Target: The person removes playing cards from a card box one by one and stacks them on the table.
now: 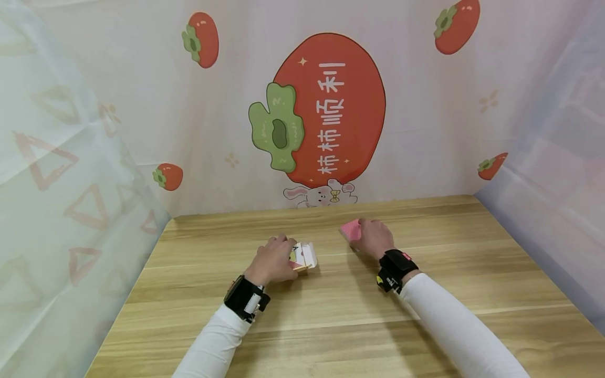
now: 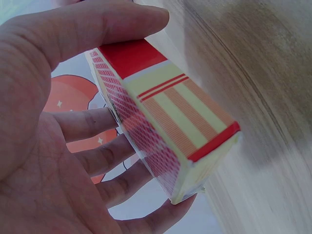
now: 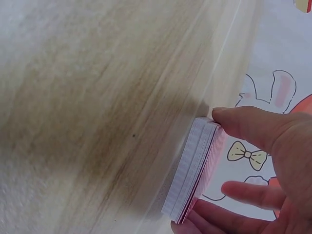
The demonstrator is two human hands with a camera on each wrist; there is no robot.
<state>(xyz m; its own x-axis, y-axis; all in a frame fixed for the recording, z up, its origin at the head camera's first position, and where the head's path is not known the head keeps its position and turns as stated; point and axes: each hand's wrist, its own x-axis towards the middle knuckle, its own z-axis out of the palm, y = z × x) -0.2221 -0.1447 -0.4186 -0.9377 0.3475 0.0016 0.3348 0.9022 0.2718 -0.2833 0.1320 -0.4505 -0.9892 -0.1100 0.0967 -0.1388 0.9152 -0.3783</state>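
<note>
My left hand (image 1: 274, 261) grips a playing-card box (image 1: 302, 256) between thumb and fingers. Its open white flap (image 1: 309, 255) points to the right in the head view. Up close in the left wrist view, the box (image 2: 168, 105) shows a red and striped narrow side and a red-patterned face. To the right and farther back, my right hand (image 1: 373, 238) pinches a deck of playing cards (image 1: 351, 230) with red-patterned backs. The right wrist view shows the deck (image 3: 192, 168) edge-on, squared up, thumb at one end and fingertips at the other, close over the table.
Both arms reach over a wood-grain table (image 1: 331, 336). A white curtain printed with persimmons (image 1: 350, 115) and a rabbit stands along its back edge. More curtains hang at the left (image 1: 71, 210) and right (image 1: 557, 173) sides.
</note>
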